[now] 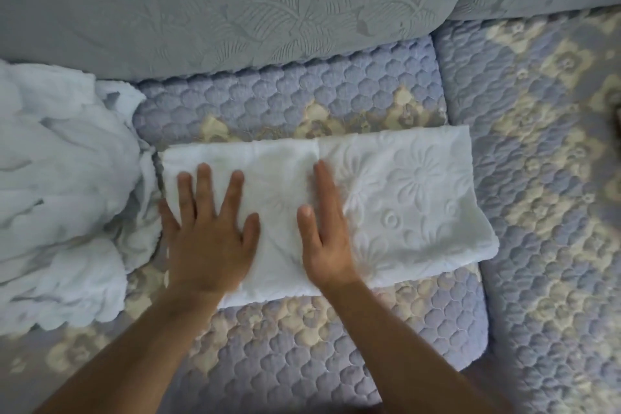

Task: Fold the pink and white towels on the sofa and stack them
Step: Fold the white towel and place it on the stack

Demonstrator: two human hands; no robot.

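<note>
white towel (386, 198): soft, light, limp | both hands flat, fingers (215, 191) straight, gripping nothing | you should pinch its short edge corners

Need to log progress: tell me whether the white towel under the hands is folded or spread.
Folded. The white towel lies as a neat oblong with a doubled edge on the right; both hands, left and right, press flat on it.

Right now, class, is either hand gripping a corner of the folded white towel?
No: the left hand and right hand both lie flat, fingers straight, on the folded white towel.
</note>
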